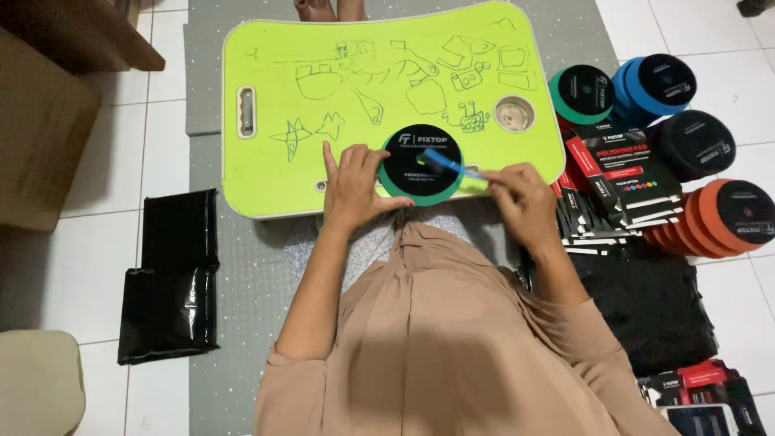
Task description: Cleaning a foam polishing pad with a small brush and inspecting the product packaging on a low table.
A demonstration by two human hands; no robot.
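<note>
- From the head camera, the left hand (355, 187) is lying open, with its fingers pressing on the edge of a round green and black pad (421, 165).
- The pad is sitting on the near edge of a bright green lap table (274, 89) with scribbles on it.
- The right hand (523, 196) is pinching a thin blue stick (449, 165), and its tip is resting on the pad.
- More round pads (654, 81) and flat boxes (626, 173) are lying to the right.

A home floor turned packing spot, by every sign: white floor tiles (165, 153) under a grey speckled mat (234, 323), a lime-green lap desk (266, 178) covered in childlike doodles, bare feet (327, 10) at the far edge. Round foam pads (694, 141) and flat product boxes (626, 173) stacked on the right, folded black plastic bags (169, 274) on the left, a wooden cabinet (48, 113) far left.
</note>
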